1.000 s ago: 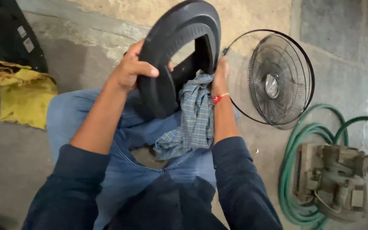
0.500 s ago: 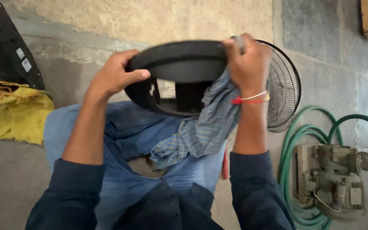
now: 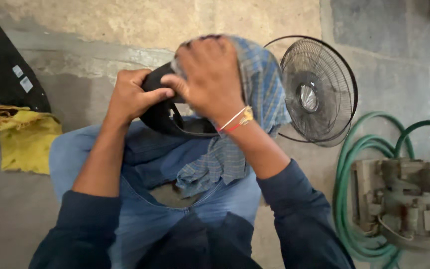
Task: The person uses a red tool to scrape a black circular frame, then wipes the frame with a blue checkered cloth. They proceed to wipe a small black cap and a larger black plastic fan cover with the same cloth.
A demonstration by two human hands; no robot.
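- A black plastic ring-shaped part (image 3: pixel 167 117) is held above the lap, over the blue jeans (image 3: pixel 150 164), roughly at the middle of the view.
- The left hand (image 3: pixel 134 97) is clamped on the part's left rim, with the thumb across its top edge.
- The right hand (image 3: pixel 210 79) is pressed flat on a blue checked cloth (image 3: pixel 260 84) draped over the part's upper right side; the fingers are closed down on the cloth, with the part beneath.
- Only 1 hand has a bare hold on the rim, so a slip of the cloth over smooth plastic is judged able to twist the part out of the grip onto the concrete floor (image 3: pixel 294 164).
- The cloth's loose tail hangs into the lap and is judged liable to snag.
- To the right, a wire fan guard (image 3: pixel 319 92) lies near the right forearm; an elbow swing could knock it.
- Further right, a green hose (image 3: pixel 347 169) is coiled around a grey pump (image 3: pixel 399 199).
- On the left, a yellow rag (image 3: pixel 26 144) and a black panel (image 3: pixel 1 74) lie well apart; most open room is left there.
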